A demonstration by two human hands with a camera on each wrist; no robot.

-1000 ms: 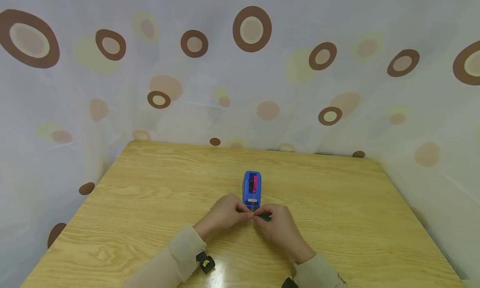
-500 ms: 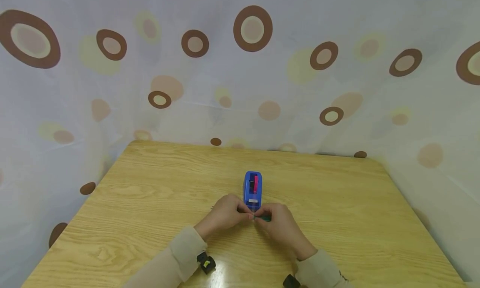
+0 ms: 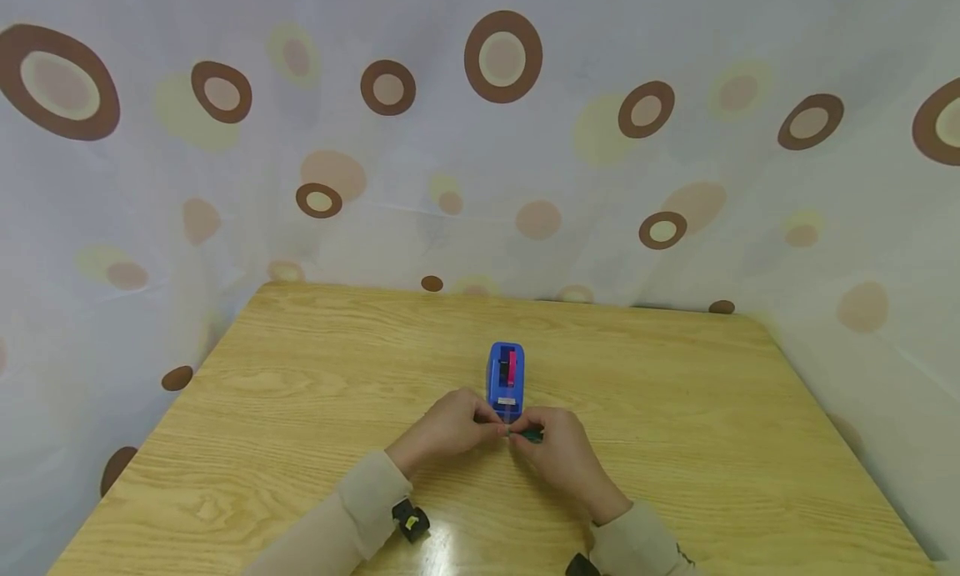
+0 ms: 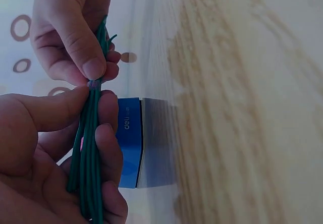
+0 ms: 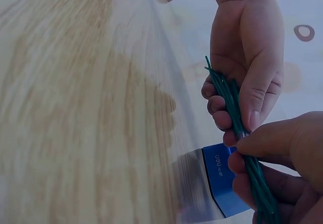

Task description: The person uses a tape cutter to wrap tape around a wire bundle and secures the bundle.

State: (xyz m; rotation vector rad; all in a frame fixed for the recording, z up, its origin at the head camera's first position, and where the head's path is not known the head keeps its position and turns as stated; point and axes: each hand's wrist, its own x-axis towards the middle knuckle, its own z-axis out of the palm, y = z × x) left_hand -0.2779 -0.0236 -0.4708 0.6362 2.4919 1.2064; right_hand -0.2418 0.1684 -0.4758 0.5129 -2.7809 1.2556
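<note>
In the head view my left hand [image 3: 453, 426] and right hand [image 3: 558, 447] meet fingertip to fingertip above the table. Between them they hold a bundle of thin green strands [image 4: 90, 148]; whether these are wires or stems I cannot tell. My left thumb and fingers grip one part of it, and my right thumb and fingers pinch the other. A shiny clear band, seemingly tape [image 5: 243, 134], shows around the bundle where the thumbs meet. Just beyond the fingertips stands a blue tape dispenser [image 3: 506, 380] with a pink core, its cutting end towards the hands.
The wood-grain table [image 3: 337, 343] extends to both sides of the hands. A white curtain [image 3: 420, 159] with brown rings hangs behind it and along the sides. Black wrist cameras sit at the sleeves, the left camera [image 3: 411, 519] close above the tabletop.
</note>
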